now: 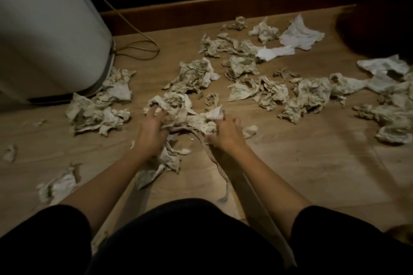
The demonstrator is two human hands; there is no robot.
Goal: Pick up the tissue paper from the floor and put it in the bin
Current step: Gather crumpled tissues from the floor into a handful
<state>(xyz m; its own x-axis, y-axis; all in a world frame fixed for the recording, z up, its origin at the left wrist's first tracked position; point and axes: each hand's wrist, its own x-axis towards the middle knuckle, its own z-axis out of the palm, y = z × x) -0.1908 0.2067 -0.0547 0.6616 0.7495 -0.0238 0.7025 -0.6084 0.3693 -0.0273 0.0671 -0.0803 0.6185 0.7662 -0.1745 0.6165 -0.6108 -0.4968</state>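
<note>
Gathering tissue off the floor.
My left hand (154, 127) and right hand (225, 134) curl their fingers around the tissue heap (190, 114) between them.

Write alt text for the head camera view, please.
Both hands, left hand and right hand, gather a bunch of crumpled tissue paper on a wooden floor. More crumpled tissues lie scattered around, some beside a white appliance at upper left.

Dim room, wood-look floor (301, 163), brown skirting board (223, 4), white appliance (44, 29) at left
</note>
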